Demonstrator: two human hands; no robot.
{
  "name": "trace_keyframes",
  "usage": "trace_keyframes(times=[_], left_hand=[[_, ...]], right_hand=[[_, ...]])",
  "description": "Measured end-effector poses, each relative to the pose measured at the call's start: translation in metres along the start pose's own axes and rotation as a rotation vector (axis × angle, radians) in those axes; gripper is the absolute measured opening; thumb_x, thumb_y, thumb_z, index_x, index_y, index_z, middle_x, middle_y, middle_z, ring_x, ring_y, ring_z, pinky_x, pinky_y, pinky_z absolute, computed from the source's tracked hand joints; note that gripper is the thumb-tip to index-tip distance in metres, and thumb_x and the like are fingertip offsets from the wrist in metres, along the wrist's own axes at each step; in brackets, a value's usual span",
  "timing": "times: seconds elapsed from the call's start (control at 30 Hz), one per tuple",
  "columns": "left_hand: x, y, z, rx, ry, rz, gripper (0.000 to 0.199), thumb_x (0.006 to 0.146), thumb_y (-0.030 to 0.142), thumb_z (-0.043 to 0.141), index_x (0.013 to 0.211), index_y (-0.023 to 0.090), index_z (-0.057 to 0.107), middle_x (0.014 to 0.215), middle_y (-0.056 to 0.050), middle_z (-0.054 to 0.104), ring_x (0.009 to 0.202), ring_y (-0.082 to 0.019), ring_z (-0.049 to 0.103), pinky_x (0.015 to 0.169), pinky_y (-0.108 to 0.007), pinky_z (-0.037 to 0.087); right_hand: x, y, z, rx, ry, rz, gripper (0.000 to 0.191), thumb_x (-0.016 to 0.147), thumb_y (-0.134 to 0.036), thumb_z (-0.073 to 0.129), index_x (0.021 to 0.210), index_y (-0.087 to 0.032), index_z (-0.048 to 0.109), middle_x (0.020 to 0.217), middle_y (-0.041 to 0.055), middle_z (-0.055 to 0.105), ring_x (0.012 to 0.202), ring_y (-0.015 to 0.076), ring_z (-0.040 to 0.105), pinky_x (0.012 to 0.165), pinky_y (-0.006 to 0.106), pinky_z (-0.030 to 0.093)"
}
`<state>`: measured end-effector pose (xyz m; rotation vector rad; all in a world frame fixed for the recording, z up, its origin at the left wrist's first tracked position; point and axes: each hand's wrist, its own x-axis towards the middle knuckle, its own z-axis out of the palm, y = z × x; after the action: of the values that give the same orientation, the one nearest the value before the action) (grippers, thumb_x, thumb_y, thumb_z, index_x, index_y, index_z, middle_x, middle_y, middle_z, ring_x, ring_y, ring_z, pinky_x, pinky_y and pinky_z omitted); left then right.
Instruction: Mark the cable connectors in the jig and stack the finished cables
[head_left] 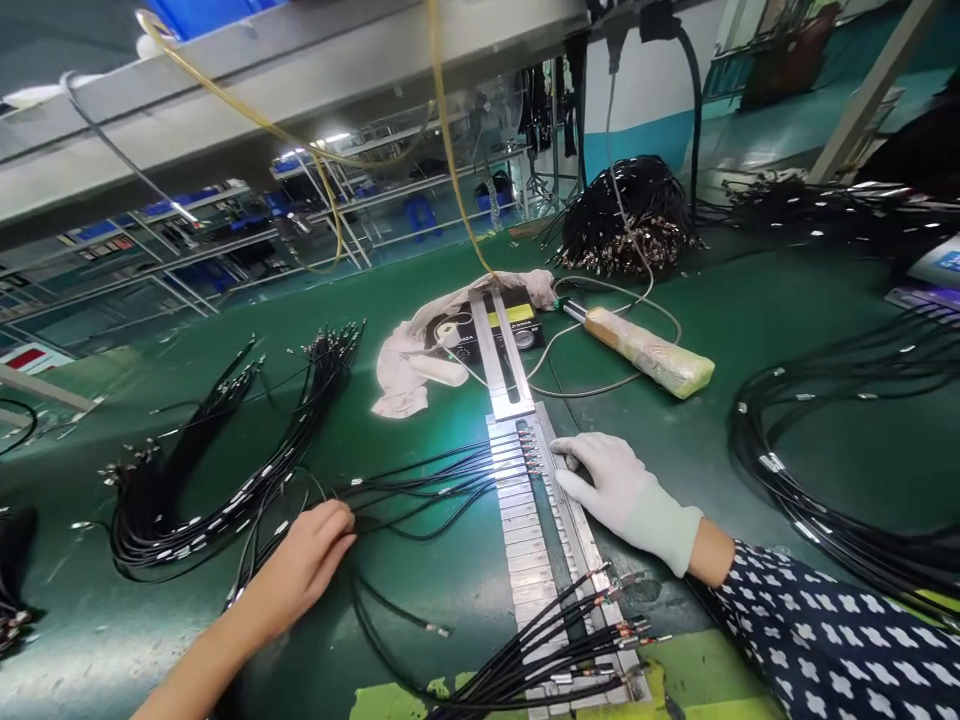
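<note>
My bare left hand (319,550) is closed, its fingertips pressed on thin black cables (420,480) at the left of the fixture. Those cables run right into slots of a long metal fixture (525,540), their metal ends lying side by side under a bright light. My right hand (611,490), in a white glove, rests at the fixture's right edge beside those ends. Its thumb and forefinger are bent close together; whatever is between them is too small to make out. A loose bundle of black cables (510,650) with bare tips crosses the fixture's near end.
Behind the fixture are a black box (525,335), a whitish cloth (405,365) and a tape-wrapped handle tool (649,350) with its cord. Cable bundles lie left (292,440) and right (780,470); a cable heap (630,215) stands behind. A metal shelf edge (300,70) hangs overhead.
</note>
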<state>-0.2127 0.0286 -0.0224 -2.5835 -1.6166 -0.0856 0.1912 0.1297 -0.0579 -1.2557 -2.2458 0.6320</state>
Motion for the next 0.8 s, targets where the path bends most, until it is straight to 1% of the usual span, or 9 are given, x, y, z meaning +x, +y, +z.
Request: trace_keyframes(times=[0.1, 0.2, 0.27, 0.33, 0.43, 0.57, 0.67, 0.73, 0.8], left_hand=[[0.007, 0.015, -0.010, 0.004, -0.062, -0.068, 0.008, 0.084, 0.017, 0.044, 0.083, 0.020, 0.051, 0.095, -0.006, 0.060, 0.093, -0.025, 0.055, 0.081, -0.040, 0.046], [0.032, 0.050, -0.015, -0.023, -0.095, -0.054, 0.020, 0.079, 0.016, 0.046, 0.097, 0.019, 0.054, 0.102, -0.008, 0.060, 0.101, -0.028, 0.053, 0.088, -0.046, 0.042], [0.053, 0.074, -0.011, -0.072, -0.108, -0.094, 0.020, 0.085, 0.018, 0.044, 0.103, 0.017, 0.052, 0.099, -0.009, 0.061, 0.092, -0.027, 0.055, 0.081, -0.043, 0.044], [0.069, 0.091, -0.003, -0.128, -0.117, -0.157, 0.016, 0.091, 0.019, 0.040, 0.102, 0.017, 0.051, 0.093, -0.008, 0.061, 0.082, -0.024, 0.056, 0.072, -0.039, 0.044], [0.077, 0.098, 0.005, -0.196, -0.103, -0.151, 0.014, 0.096, 0.019, 0.036, 0.096, 0.019, 0.050, 0.087, -0.005, 0.058, 0.077, -0.021, 0.054, 0.070, -0.034, 0.043], [0.068, 0.090, -0.001, -0.370, -0.008, 0.032, 0.013, 0.098, 0.016, 0.039, 0.104, 0.020, 0.049, 0.092, -0.004, 0.057, 0.085, -0.019, 0.052, 0.076, -0.031, 0.042], [0.063, 0.095, -0.008, -0.402, -0.045, 0.066, 0.013, 0.097, 0.013, 0.039, 0.102, 0.020, 0.048, 0.091, -0.004, 0.056, 0.082, -0.019, 0.049, 0.073, -0.032, 0.039], [0.067, 0.106, -0.007, -0.361, -0.077, 0.047, 0.013, 0.096, 0.015, 0.037, 0.097, 0.019, 0.050, 0.089, -0.005, 0.055, 0.080, -0.020, 0.047, 0.071, -0.034, 0.038], [0.078, 0.121, -0.003, -0.346, -0.091, 0.042, 0.013, 0.095, 0.018, 0.039, 0.096, 0.018, 0.052, 0.092, -0.007, 0.056, 0.082, -0.022, 0.048, 0.072, -0.036, 0.037]], right_hand=[[-0.002, 0.001, -0.002, 0.013, -0.005, 0.001, 0.020, 0.095, -0.031, 0.051, 0.110, -0.022, 0.061, 0.096, 0.0037, 0.064, 0.097, 0.0234, 0.056, 0.090, 0.042, 0.041], [-0.001, 0.000, -0.002, 0.023, -0.014, 0.009, 0.018, 0.095, -0.029, 0.052, 0.109, -0.022, 0.061, 0.094, 0.0031, 0.063, 0.094, 0.0231, 0.056, 0.089, 0.042, 0.041], [0.000, 0.000, -0.002, 0.025, -0.024, 0.003, 0.017, 0.094, -0.028, 0.053, 0.109, -0.023, 0.061, 0.091, 0.0024, 0.063, 0.093, 0.0225, 0.056, 0.089, 0.042, 0.041], [0.000, 0.000, -0.003, 0.021, -0.024, -0.004, 0.017, 0.095, -0.027, 0.053, 0.109, -0.023, 0.060, 0.090, 0.0022, 0.063, 0.093, 0.0223, 0.056, 0.089, 0.042, 0.041], [0.000, 0.002, -0.003, 0.010, -0.015, -0.007, 0.017, 0.095, -0.026, 0.052, 0.109, -0.023, 0.060, 0.090, 0.0028, 0.063, 0.092, 0.0224, 0.057, 0.088, 0.042, 0.043], [-0.001, 0.001, -0.002, 0.006, 0.021, -0.010, 0.019, 0.092, -0.027, 0.054, 0.110, -0.022, 0.060, 0.095, 0.0050, 0.062, 0.096, 0.0248, 0.056, 0.090, 0.044, 0.042], [-0.004, -0.005, -0.005, 0.027, 0.026, -0.142, 0.019, 0.092, -0.024, 0.051, 0.109, -0.023, 0.061, 0.105, 0.0080, 0.058, 0.105, 0.0268, 0.051, 0.096, 0.047, 0.039], [-0.005, -0.009, -0.008, 0.062, -0.018, -0.264, 0.018, 0.093, -0.019, 0.045, 0.098, -0.023, 0.062, 0.103, 0.0079, 0.056, 0.104, 0.0258, 0.051, 0.096, 0.047, 0.039], [-0.005, -0.011, -0.010, 0.091, -0.059, -0.320, 0.019, 0.092, -0.015, 0.044, 0.090, -0.022, 0.061, 0.100, 0.0077, 0.056, 0.102, 0.0253, 0.051, 0.094, 0.046, 0.040]])
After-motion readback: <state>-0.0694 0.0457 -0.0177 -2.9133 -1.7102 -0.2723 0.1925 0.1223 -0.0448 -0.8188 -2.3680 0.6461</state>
